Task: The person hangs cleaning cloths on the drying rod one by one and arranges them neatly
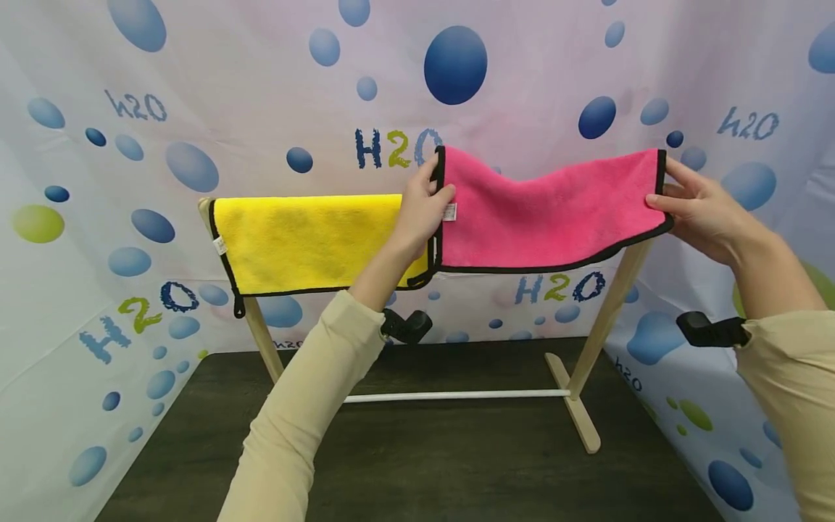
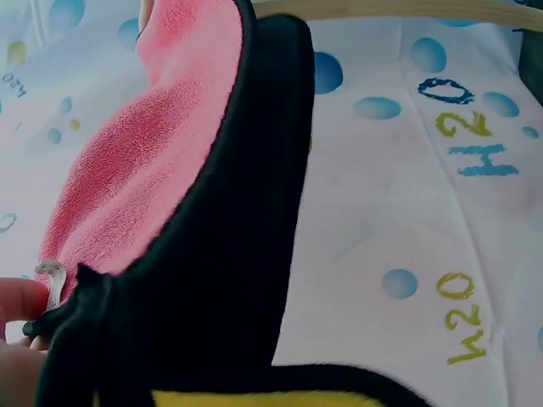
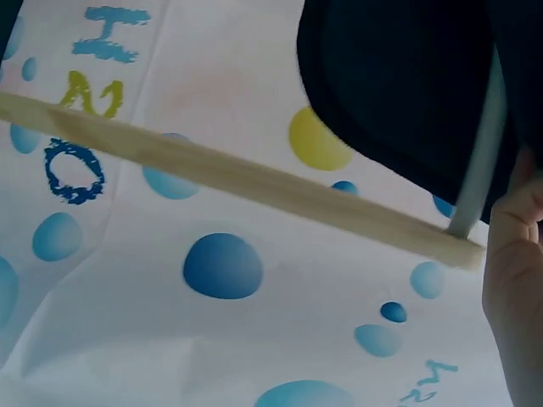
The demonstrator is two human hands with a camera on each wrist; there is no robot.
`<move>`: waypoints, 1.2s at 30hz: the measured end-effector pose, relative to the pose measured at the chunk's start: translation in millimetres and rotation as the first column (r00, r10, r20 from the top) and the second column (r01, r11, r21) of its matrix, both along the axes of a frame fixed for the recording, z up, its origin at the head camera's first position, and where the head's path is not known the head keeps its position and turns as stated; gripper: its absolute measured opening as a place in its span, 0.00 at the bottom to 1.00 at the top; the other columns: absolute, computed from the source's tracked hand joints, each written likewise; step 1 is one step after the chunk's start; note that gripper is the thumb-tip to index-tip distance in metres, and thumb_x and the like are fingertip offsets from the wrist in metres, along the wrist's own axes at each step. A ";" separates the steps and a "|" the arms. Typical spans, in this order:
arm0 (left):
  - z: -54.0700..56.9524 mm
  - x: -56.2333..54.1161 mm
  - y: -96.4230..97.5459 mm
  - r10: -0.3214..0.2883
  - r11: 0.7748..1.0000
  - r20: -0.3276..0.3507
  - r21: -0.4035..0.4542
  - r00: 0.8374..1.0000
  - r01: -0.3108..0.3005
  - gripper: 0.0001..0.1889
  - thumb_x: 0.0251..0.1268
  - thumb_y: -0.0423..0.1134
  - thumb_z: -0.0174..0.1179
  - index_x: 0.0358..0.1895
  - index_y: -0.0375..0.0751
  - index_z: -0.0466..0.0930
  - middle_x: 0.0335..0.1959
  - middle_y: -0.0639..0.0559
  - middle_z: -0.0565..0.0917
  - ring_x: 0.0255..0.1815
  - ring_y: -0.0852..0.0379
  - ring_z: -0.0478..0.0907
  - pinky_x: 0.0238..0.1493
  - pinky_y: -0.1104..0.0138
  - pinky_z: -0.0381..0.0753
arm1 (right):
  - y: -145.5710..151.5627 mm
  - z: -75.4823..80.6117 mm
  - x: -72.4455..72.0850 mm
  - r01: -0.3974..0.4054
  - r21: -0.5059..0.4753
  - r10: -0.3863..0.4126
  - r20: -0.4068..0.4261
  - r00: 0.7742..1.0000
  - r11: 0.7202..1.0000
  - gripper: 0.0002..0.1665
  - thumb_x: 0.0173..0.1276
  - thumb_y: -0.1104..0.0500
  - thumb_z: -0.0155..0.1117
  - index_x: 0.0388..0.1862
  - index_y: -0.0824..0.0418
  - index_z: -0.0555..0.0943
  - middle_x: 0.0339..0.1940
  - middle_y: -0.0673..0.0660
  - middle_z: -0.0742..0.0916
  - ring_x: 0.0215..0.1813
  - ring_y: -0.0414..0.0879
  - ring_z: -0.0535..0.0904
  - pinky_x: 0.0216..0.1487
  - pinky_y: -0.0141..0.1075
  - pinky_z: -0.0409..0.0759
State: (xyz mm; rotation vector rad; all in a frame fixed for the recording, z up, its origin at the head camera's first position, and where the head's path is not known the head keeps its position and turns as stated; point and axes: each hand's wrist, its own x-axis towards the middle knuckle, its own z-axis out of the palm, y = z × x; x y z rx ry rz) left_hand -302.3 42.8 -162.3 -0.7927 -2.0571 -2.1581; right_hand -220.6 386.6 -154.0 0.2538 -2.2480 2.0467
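Note:
A pink towel with black edging is stretched between the two hands, its top edge sagging in the middle. My left hand pinches its left edge near a small white tag. At the other end, my right hand pinches the right edge between thumb and fingers. The towel's dark side shows in the right wrist view, by the rack's white rail. A yellow towel with black edging hangs over the rack's left half, close to the left hand. The pink towel hides the rail in the head view.
The rack has wooden posts, a wooden foot and a low white crossbar. It stands on a dark table. A bubble-printed curtain surrounds the back and sides.

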 end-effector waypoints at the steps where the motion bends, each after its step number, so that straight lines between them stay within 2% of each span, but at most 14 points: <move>1: -2.3 1.0 0.9 -0.002 1.000 0.002 -0.014 1.000 0.002 0.26 0.68 0.30 0.45 0.69 0.46 0.56 0.44 0.40 0.79 0.30 0.55 0.75 0.35 0.67 0.79 | 1.8 -3.2 1.7 -0.018 -0.014 0.018 0.001 1.000 1.000 0.41 0.68 0.66 0.51 0.73 0.44 0.49 0.44 0.47 0.80 0.37 0.40 0.81 0.38 0.26 0.78; 5: -11.5 4.2 3.8 0.015 0.998 0.014 -0.062 1.000 -0.014 0.22 0.70 0.33 0.44 0.66 0.43 0.59 0.44 0.40 0.80 0.31 0.54 0.76 0.36 0.66 0.80 | 7.1 -15.1 6.7 -0.062 -0.043 0.062 -0.004 0.998 0.997 0.40 0.69 0.68 0.48 0.74 0.45 0.47 0.44 0.48 0.81 0.38 0.41 0.81 0.39 0.27 0.78; 9: -21.6 6.9 3.9 0.072 0.993 0.020 -0.090 0.997 -0.070 0.18 0.71 0.35 0.44 0.62 0.39 0.64 0.43 0.40 0.80 0.32 0.53 0.76 0.37 0.65 0.80 | 11.3 -28.2 10.5 -0.078 -0.028 0.077 -0.034 0.996 0.997 0.36 0.70 0.67 0.45 0.73 0.48 0.50 0.43 0.49 0.82 0.36 0.42 0.81 0.39 0.27 0.78; 11: -26.5 8.0 3.5 0.099 0.990 0.000 -0.102 0.995 -0.098 0.17 0.70 0.35 0.44 0.60 0.37 0.65 0.39 0.40 0.80 0.31 0.53 0.75 0.35 0.65 0.80 | 12.4 -35.6 12.5 -0.088 -0.028 0.086 -0.056 0.995 0.996 0.34 0.71 0.68 0.44 0.72 0.49 0.52 0.43 0.49 0.82 0.36 0.42 0.81 0.39 0.28 0.79; 14: -32.2 9.6 2.7 0.135 0.980 -0.066 -0.138 0.989 -0.143 0.16 0.69 0.34 0.45 0.58 0.35 0.65 0.31 0.41 0.78 0.28 0.53 0.73 0.31 0.68 0.79 | 13.6 -46.1 15.4 -0.099 -0.049 0.094 -0.102 0.990 0.994 0.33 0.71 0.69 0.43 0.72 0.52 0.53 0.43 0.49 0.83 0.37 0.42 0.81 0.40 0.28 0.79; 17: -34.8 11.2 0.9 0.176 0.961 -0.157 -0.184 0.972 -0.204 0.16 0.68 0.33 0.46 0.58 0.34 0.65 0.26 0.42 0.76 0.26 0.53 0.72 0.27 0.71 0.75 | 13.2 -54.9 18.4 -0.089 -0.070 0.079 -0.131 0.988 0.994 0.33 0.70 0.70 0.43 0.72 0.53 0.53 0.44 0.49 0.83 0.38 0.42 0.82 0.40 0.27 0.79; 21: -35.1 11.1 -2.7 0.242 0.924 -0.261 -0.233 0.935 -0.304 0.17 0.67 0.32 0.47 0.58 0.33 0.65 0.27 0.41 0.78 0.25 0.52 0.73 0.26 0.73 0.72 | 11.9 -65.9 22.4 -0.086 -0.082 0.074 -0.134 0.988 0.993 0.34 0.70 0.70 0.43 0.73 0.53 0.52 0.44 0.49 0.84 0.38 0.42 0.82 0.40 0.27 0.79; 23: -34.7 10.8 -4.5 0.264 0.905 -0.287 -0.258 0.921 -0.339 0.18 0.67 0.32 0.48 0.58 0.33 0.65 0.29 0.40 0.80 0.25 0.52 0.75 0.26 0.73 0.73 | 11.4 -71.3 24.2 -0.089 -0.076 0.078 -0.135 0.988 0.993 0.34 0.70 0.70 0.43 0.73 0.53 0.52 0.44 0.49 0.84 0.39 0.41 0.82 0.40 0.27 0.79; 26: -34.6 10.5 -6.4 0.270 0.892 -0.293 -0.282 0.917 -0.353 0.19 0.66 0.33 0.49 0.59 0.34 0.64 0.30 0.40 0.80 0.24 0.52 0.75 0.27 0.72 0.75 | 10.9 -79.0 26.2 -0.090 -0.066 0.079 -0.152 0.985 0.994 0.33 0.70 0.71 0.43 0.72 0.52 0.54 0.43 0.49 0.84 0.39 0.40 0.82 0.41 0.26 0.78; 29: -35.7 11.9 -7.8 0.263 0.899 -0.282 -0.276 0.923 -0.340 0.20 0.67 0.33 0.49 0.61 0.34 0.64 0.32 0.39 0.80 0.24 0.52 0.75 0.28 0.72 0.76 | 9.7 -85.8 26.7 -0.072 -0.052 0.062 -0.178 0.982 0.996 0.32 0.69 0.71 0.44 0.70 0.52 0.57 0.43 0.48 0.84 0.38 0.39 0.82 0.41 0.25 0.78; 33: -45.0 13.6 -10.6 0.235 0.926 -0.301 -0.219 0.924 -0.307 0.21 0.66 0.32 0.49 0.62 0.35 0.63 0.37 0.38 0.81 0.25 0.51 0.77 0.30 0.71 0.78 | 7.4 -94.5 26.7 -0.043 -0.043 0.034 -0.195 0.980 0.998 0.32 0.69 0.70 0.46 0.70 0.53 0.58 0.43 0.47 0.83 0.38 0.38 0.81 0.39 0.25 0.77; 36: -58.1 14.9 -13.2 0.219 0.944 -0.350 -0.161 0.911 -0.289 0.22 0.65 0.31 0.50 0.63 0.35 0.63 0.39 0.37 0.82 0.25 0.49 0.79 0.32 0.70 0.78 | 5.0 -100.0 27.5 -0.017 -0.038 0.009 -0.211 0.977 0.999 0.34 0.68 0.70 0.47 0.71 0.54 0.56 0.42 0.46 0.83 0.38 0.37 0.81 0.38 0.25 0.78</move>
